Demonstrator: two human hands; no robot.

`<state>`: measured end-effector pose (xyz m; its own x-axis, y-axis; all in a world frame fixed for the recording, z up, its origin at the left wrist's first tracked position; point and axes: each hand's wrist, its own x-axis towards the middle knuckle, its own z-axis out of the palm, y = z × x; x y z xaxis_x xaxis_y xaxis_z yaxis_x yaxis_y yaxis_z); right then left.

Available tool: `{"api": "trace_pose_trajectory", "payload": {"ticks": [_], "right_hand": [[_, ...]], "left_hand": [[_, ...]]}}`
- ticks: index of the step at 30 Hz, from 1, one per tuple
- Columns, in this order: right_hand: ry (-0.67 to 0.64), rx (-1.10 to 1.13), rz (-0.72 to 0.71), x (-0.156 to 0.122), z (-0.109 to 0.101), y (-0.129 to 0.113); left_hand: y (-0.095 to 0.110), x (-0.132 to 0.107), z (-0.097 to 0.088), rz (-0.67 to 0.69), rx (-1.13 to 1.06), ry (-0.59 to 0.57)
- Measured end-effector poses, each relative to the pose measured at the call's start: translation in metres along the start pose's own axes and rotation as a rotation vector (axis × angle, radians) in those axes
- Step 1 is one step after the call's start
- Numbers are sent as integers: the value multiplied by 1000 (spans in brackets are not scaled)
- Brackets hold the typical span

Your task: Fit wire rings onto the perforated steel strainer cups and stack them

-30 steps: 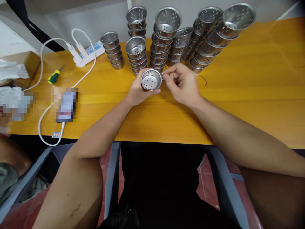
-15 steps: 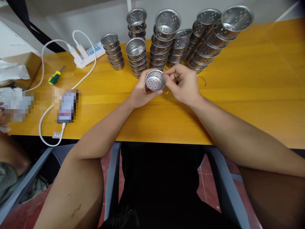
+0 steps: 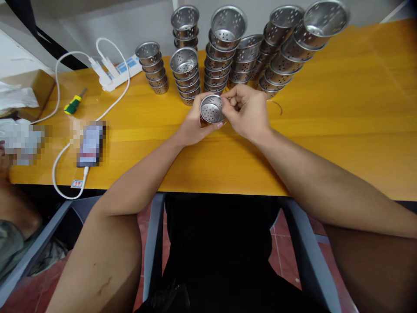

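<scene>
A small perforated metal cup (image 3: 211,109) is gripped in my left hand (image 3: 192,124), its open mouth turned toward me, just above the yellow table (image 3: 325,130). My right hand (image 3: 247,111) is pinched at the cup's right rim; what its fingertips hold is too small to make out. A thin wire ring (image 3: 276,105) lies on the table right of my right hand. Behind both hands stand several stacks of the same perforated cups (image 3: 224,52), some leaning to the right.
A white power strip (image 3: 115,71) with white cables sits at the back left. A green and yellow screwdriver (image 3: 74,103) and a blurred phone (image 3: 91,143) lie to the left. A cardboard box (image 3: 35,89) stands at the far left edge. Another person's arm (image 3: 13,208) shows at the lower left.
The cup has shifted slightly right and turned in my left hand. My right hand has closed in on its rim.
</scene>
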<state>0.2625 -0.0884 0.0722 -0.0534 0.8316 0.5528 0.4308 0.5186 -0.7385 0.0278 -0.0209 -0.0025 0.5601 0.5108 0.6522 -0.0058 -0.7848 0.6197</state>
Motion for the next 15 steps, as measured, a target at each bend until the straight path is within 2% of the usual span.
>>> {"api": "trace_pose_trajectory", "payload": {"ticks": [6,15], "right_hand": [[5,35,-20,3,2,6],[2,60,4,4,8,5]], "left_hand": [[3,2,-1,-65,57,-18],[1,4,-2,-83,-69,3]]}}
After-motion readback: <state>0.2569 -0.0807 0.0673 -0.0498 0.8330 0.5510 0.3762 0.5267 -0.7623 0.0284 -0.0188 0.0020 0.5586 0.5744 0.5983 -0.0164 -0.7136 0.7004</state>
